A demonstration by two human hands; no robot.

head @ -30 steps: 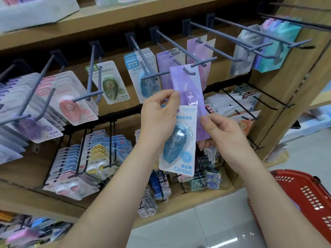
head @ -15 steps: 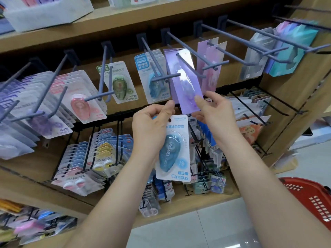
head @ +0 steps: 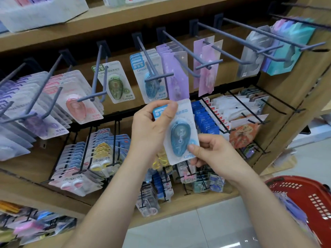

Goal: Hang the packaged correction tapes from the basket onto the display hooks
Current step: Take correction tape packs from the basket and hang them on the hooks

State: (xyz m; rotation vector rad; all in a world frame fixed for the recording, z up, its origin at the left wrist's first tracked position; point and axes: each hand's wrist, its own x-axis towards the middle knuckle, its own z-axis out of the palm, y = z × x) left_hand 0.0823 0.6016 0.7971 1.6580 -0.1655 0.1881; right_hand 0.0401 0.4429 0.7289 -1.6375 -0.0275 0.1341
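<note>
Blue correction tape pack (head: 180, 133), not yet hung, sits just below the hooks (head: 158, 77), the left hand (head: 152, 126) pinching its top corner and the right hand (head: 213, 151) pinching its bottom edge; other packs (head: 143, 65) already hang, and the red basket (head: 300, 192) stands nearby.

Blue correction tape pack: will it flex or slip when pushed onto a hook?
Probably stiff: the blue pack looks flat though left hand and right hand pinch only its ends. Likely light, for the same reason. Its glossy plastic may be slippery.
</note>
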